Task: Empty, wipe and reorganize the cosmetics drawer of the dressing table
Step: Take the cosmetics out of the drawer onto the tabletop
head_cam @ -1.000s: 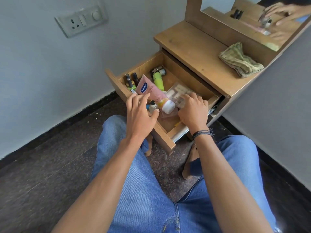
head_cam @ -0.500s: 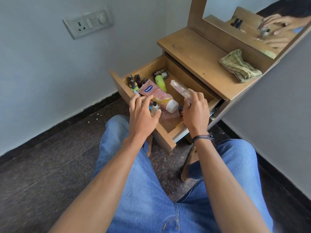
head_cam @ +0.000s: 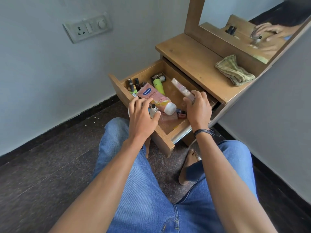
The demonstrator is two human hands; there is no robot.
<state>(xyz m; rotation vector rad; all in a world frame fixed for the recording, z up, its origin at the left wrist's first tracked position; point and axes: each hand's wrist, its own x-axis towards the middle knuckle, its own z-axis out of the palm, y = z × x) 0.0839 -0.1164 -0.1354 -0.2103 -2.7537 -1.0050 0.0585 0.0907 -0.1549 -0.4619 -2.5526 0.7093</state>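
The wooden drawer point(head_cam: 165, 137) of the dressing table stands pulled out. Inside lie a pink Vaseline tube point(head_cam: 156, 100), a green tube point(head_cam: 158, 86), dark nail polish bottles point(head_cam: 133, 84) at the back left and small bottles point(head_cam: 181, 113) under the tube's cap. My right hand point(head_cam: 198, 110) grips a clear flat packet of cosmetic pads point(head_cam: 180, 89), lifted on edge above the drawer. My left hand point(head_cam: 143, 116) sits at the drawer's front left, fingers curled around a small white bottle with a black cap point(head_cam: 153, 111).
A folded greenish cloth point(head_cam: 234, 70) lies on the wooden tabletop point(head_cam: 190, 56) below the mirror point(head_cam: 252, 22). A wall socket plate point(head_cam: 87, 28) is on the left wall. My knees in jeans and bare feet sit right below the drawer on the dark floor.
My right hand has picked the clear packet up from the drawer floor and tipped it on edge. The left hand has stayed on the small white bottle.
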